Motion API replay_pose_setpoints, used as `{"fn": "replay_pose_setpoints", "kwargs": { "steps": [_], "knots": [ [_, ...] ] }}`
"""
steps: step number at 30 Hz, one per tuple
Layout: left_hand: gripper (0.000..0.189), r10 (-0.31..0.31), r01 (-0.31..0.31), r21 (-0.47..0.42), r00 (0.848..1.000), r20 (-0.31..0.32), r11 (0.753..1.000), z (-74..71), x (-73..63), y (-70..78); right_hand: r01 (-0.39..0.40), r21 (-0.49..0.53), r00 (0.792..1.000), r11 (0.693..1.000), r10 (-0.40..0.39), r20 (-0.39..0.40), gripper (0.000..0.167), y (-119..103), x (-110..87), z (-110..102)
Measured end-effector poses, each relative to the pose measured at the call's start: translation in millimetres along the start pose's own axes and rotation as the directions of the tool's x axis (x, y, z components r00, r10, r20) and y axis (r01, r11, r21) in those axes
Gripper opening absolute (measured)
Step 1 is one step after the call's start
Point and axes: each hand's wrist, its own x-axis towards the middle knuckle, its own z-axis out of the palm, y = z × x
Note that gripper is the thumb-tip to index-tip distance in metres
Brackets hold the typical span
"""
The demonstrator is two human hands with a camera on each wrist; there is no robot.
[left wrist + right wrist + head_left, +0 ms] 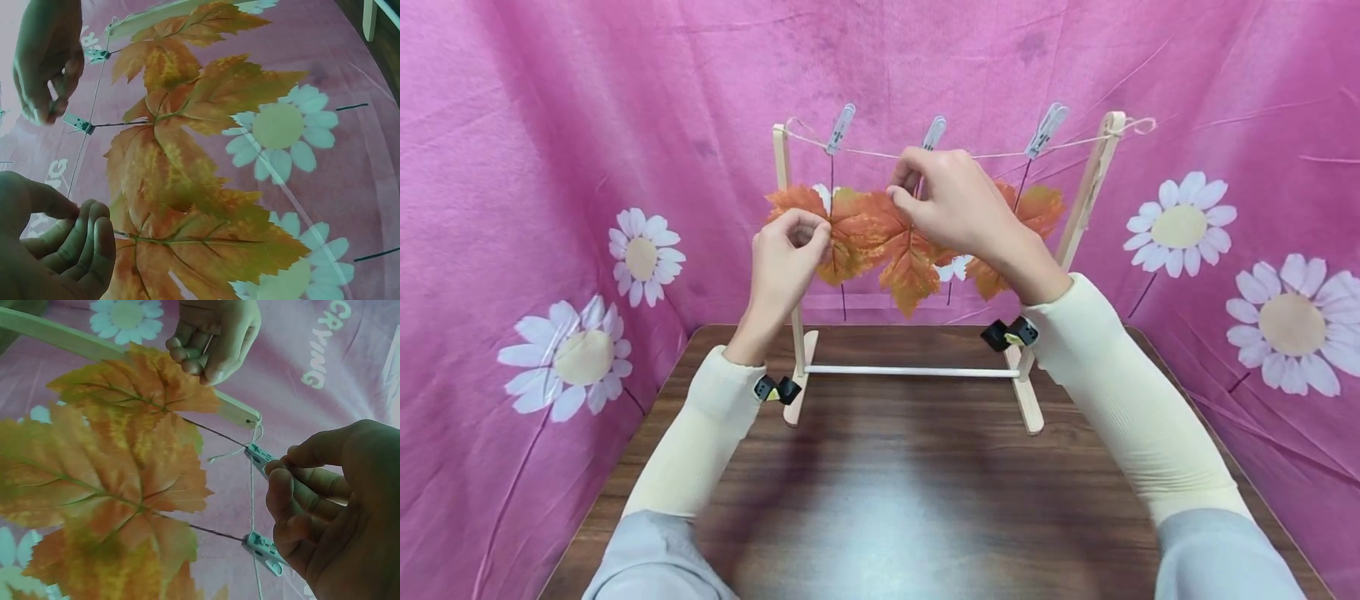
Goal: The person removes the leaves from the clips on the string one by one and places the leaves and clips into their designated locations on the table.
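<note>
Three orange maple leaves hang by dark stems: a left leaf (844, 260), a middle leaf (910, 287) and a right leaf (1041, 212). Grey clothespins hold their stems to a thin string: left clothespin (841, 129), middle clothespin (934, 132), right clothespin (1047, 131). My left hand (784, 260) is in front of the left leaf, fingers loosely bent, with nothing visible in them. My right hand (958, 204) hovers before the middle leaf, hiding part of its stem. Loosely curled and holding nothing, it appears near the clothespins in the right wrist view.
The string runs between two wooden posts, the right post (1090, 187) leaning outward. A white crossbar (910, 372) joins their feet on the brown wooden table (880, 483). Pink cloth (700, 100) printed with large white daisies hangs behind and on both sides.
</note>
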Motion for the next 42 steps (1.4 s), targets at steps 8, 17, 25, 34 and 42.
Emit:
{"fn": "replay_pose_setpoints", "kwargs": {
  "steps": [8, 17, 25, 34, 42],
  "knots": [
    [0.015, -0.043, 0.045, 0.021, 0.995, -0.087, 0.999, 5.6, 21.3, 9.0, -0.046, 0.044, 0.999, 0.998, 0.046, -0.005, 0.016, -9.2, 30.1, -2.4],
    [0.016, -0.055, 0.064, 0.076, 0.992, -0.109, 0.995, 7.5, 43.9, 22.9, -0.136, 0.048, 0.991, 0.990, 0.136, 0.004, 0.025, -10.1, 58.6, -4.2],
    [0.020, -0.090, 0.103, 0.118, 0.990, -0.110, 0.988, 12.7, 59.3, 33.0, -0.212, -0.009, 0.972, 0.977, 0.212, 0.098, 0.045, -13.0, 84.2, -3.5],
    [0.025, -0.124, 0.135, 0.123, 0.988, -0.096, 0.983, 15.3, 68.5, 34.7, -0.299, 0.060, 0.940, 0.953, 0.283, 0.188, 0.064, -19.0, 97.7, 1.9],
    [0.024, -0.123, 0.132, 0.151, 0.990, -0.071, 0.980, 16.6, 72.5, 32.9, -0.317, 0.117, 0.938, 0.941, 0.293, 0.187, 0.059, -15.3, 102.1, 12.0]
  ]
}}
